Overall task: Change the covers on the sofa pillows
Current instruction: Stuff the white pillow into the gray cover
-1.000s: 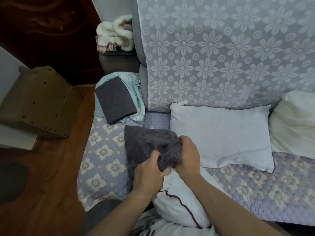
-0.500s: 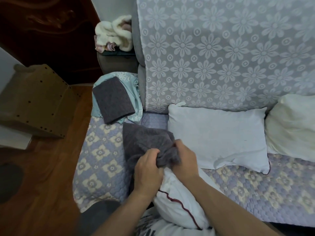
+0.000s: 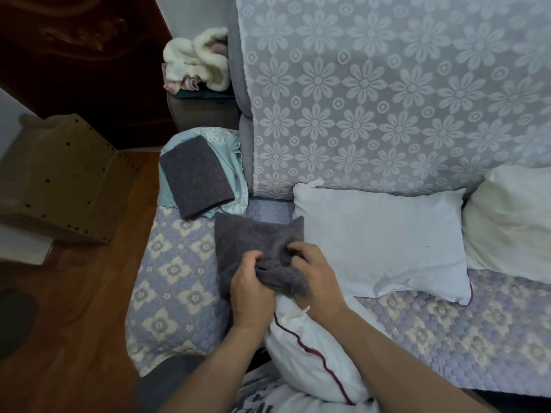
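A dark grey pillow cover (image 3: 247,239) lies bunched on the sofa seat over the top end of a white pillow (image 3: 307,356) with dark red piping, which rests against my lap. My left hand (image 3: 252,293) grips the bunched edge of the cover on its left side. My right hand (image 3: 313,272) grips the same edge from the right, fingers curled into the fabric. A second grey cover (image 3: 195,174) lies folded on light blue fabric (image 3: 235,162) at the sofa's left end.
A bare white pillow (image 3: 384,236) lies against the floral sofa back (image 3: 387,93), and a cream pillow (image 3: 512,222) sits at the right. A fluffy cream bundle (image 3: 196,64) rests on the armrest. A cardboard box (image 3: 59,180) stands on the wooden floor (image 3: 77,323) to the left.
Both hands have pulled the cover's bunched edge further down over the pillow end, and the cover's far part is spread flatter on the seat.
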Tool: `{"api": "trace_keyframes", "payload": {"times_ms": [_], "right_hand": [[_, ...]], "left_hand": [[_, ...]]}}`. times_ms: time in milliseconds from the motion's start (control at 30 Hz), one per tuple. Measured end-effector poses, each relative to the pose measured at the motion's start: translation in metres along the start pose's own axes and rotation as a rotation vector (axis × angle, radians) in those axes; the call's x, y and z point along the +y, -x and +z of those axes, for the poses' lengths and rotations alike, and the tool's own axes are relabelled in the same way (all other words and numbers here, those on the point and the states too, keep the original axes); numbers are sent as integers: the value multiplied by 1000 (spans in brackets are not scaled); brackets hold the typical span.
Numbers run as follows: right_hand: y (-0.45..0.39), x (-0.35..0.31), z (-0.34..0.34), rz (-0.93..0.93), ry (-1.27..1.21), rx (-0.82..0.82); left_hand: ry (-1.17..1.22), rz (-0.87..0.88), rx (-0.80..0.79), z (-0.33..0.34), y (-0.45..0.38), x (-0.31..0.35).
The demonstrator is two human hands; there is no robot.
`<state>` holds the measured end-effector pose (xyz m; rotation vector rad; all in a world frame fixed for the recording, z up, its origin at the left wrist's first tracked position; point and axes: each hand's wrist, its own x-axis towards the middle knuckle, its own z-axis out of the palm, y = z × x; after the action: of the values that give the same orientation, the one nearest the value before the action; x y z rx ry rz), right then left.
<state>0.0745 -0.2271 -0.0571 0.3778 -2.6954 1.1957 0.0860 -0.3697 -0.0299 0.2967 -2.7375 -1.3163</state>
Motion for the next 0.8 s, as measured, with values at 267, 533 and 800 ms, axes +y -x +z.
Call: {"api": "trace_keyframes", "payload": {"times_ms": [267,533,800], "right_hand": [[-11,-25,5,96,-74,-255],[-1,1,-4,154,72,-73],[-12,-10,9,-67,-141,-26]], "left_hand": [[34,-256,214,-12,-38,-2],[19,-122,-134,-12,23,-5],[-235,11,-1,-6,-26,-10]]}}
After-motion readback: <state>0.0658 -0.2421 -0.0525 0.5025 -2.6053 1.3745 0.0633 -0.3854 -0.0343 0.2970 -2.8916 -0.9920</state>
